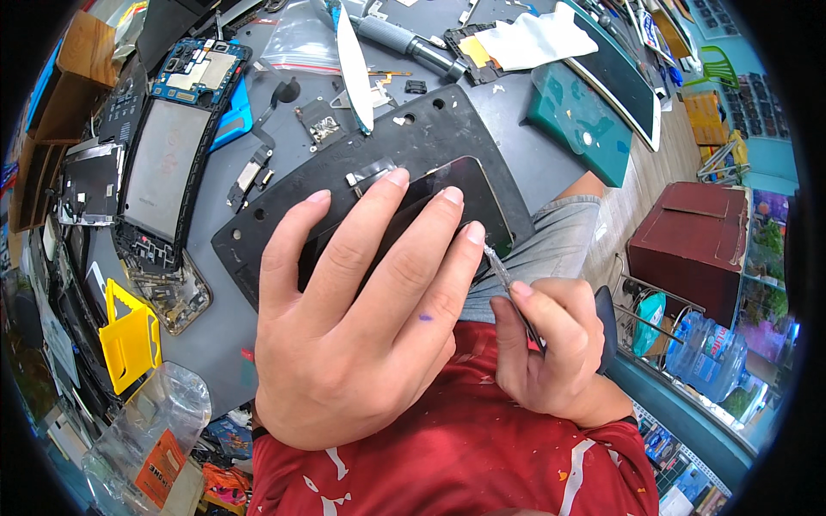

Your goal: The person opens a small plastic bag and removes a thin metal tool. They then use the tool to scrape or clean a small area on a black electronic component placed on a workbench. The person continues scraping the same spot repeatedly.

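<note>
My left hand (361,318) lies spread, palm down, over a dark glass phone screen (469,181). Its fingertips rest along the glass, and the thumb is hidden underneath. Beneath the screen is a black mat (465,112) with round holes, tilted on the grey work surface. A small clear tab (372,172) sticks up beside the screen's far edge. My right hand (555,344) is closed in a pinch around a slim metal tool (501,271) with a bright, narrow tip. That tip meets the screen's right edge near my left index finger; the tool's exact kind is unclear.
An opened phone (163,163) and small phone parts (320,125) lie left and beyond the mat. A yellow plastic holder (129,335) stands at left. Farther back are a grey-handled screwdriver (404,43), a white cloth (538,39) and a green block (578,120) bearing a white phone (619,86).
</note>
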The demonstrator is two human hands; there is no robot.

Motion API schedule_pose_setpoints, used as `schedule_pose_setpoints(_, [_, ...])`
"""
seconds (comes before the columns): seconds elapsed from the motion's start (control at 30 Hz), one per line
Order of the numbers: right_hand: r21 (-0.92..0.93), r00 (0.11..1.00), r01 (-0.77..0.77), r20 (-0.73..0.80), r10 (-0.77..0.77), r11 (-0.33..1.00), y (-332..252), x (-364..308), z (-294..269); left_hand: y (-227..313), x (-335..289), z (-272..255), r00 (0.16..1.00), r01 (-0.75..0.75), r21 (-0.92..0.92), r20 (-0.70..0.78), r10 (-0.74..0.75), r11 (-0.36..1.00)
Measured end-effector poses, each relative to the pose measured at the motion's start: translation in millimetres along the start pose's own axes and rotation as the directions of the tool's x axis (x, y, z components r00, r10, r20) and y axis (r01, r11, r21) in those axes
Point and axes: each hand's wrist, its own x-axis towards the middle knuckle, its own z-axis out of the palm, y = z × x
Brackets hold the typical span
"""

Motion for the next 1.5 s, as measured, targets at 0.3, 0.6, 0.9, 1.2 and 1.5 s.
schedule_pose_setpoints(0.3, [0.065,0.942,-0.287,0.203,0.269,0.956,-8.1,7.4,-19.4,0.4,-0.6,0.4,1.0,0.005,-0.001,-0.009,-0.005,1.0])
schedule_pose_setpoints(0.6, [0.032,0.963,-0.217,0.172,0.209,0.976,-11.8,13.6,-17.4,0.3,-0.5,1.0,1.0,0.012,-0.012,-0.013,-0.012,1.0])
schedule_pose_setpoints(0.9, [-0.08,0.978,-0.134,0.151,0.145,0.988,-15.8,12.5,-17.0,0.3,-1.0,1.7,1.0,0.016,-0.013,-0.018,-0.016,1.0])
schedule_pose_setpoints(1.2, [-0.145,0.996,0.064,0.071,-0.054,0.987,-7.3,3.4,-11.7,-0.2,-1.2,1.1,1.0,0.015,-0.023,-0.018,-0.015,1.0])
schedule_pose_setpoints(1.5, [-0.134,0.993,0.071,0.106,-0.057,0.988,-9.4,7.3,-16.9,-0.2,-2.0,-0.1,1.0,0.016,-0.019,-0.003,-0.016,1.0])
